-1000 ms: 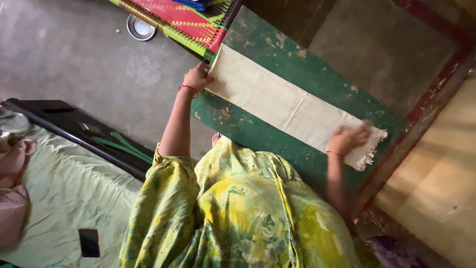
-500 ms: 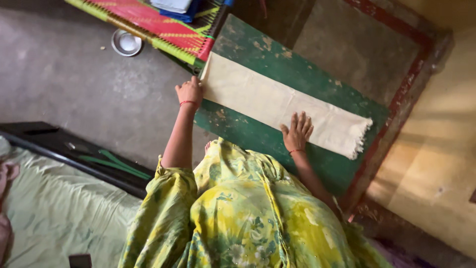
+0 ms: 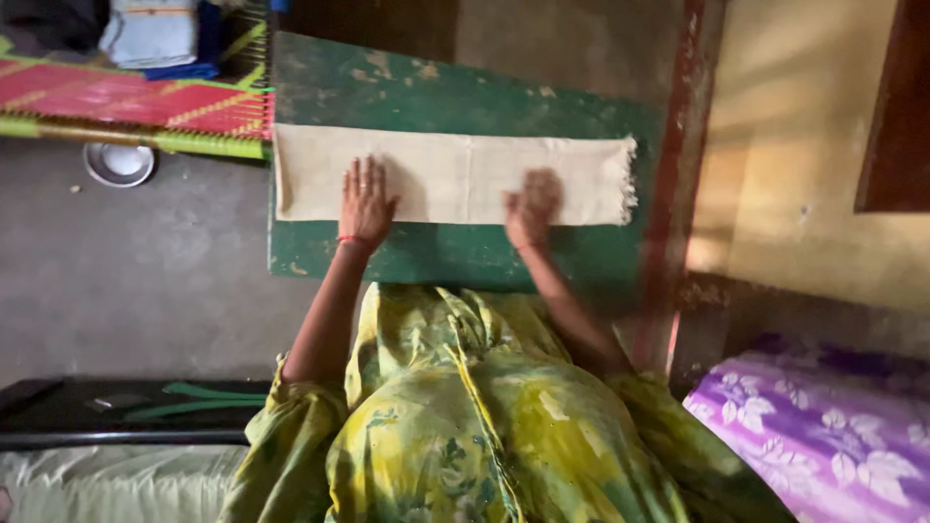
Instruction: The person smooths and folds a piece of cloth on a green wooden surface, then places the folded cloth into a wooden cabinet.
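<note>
A long cream cloth with a fringed right end lies flat across a worn green table. My left hand rests palm down on the cloth's left part, fingers spread, a red thread at the wrist. My right hand presses on the cloth right of the middle and is blurred by motion. Both hands lie flat and hold nothing. My yellow-green floral garment fills the lower middle of the view.
A red and green woven cot with folded blue cloth stands at the far left, a steel bowl on the grey floor below it. A dark bed frame lies lower left, a purple flowered sheet lower right, a yellow wall to the right.
The view has swung so the cloth now lies level. My left hand moved from the cloth's left corner onto its surface. My right hand slid left from the fringed end toward the middle.
</note>
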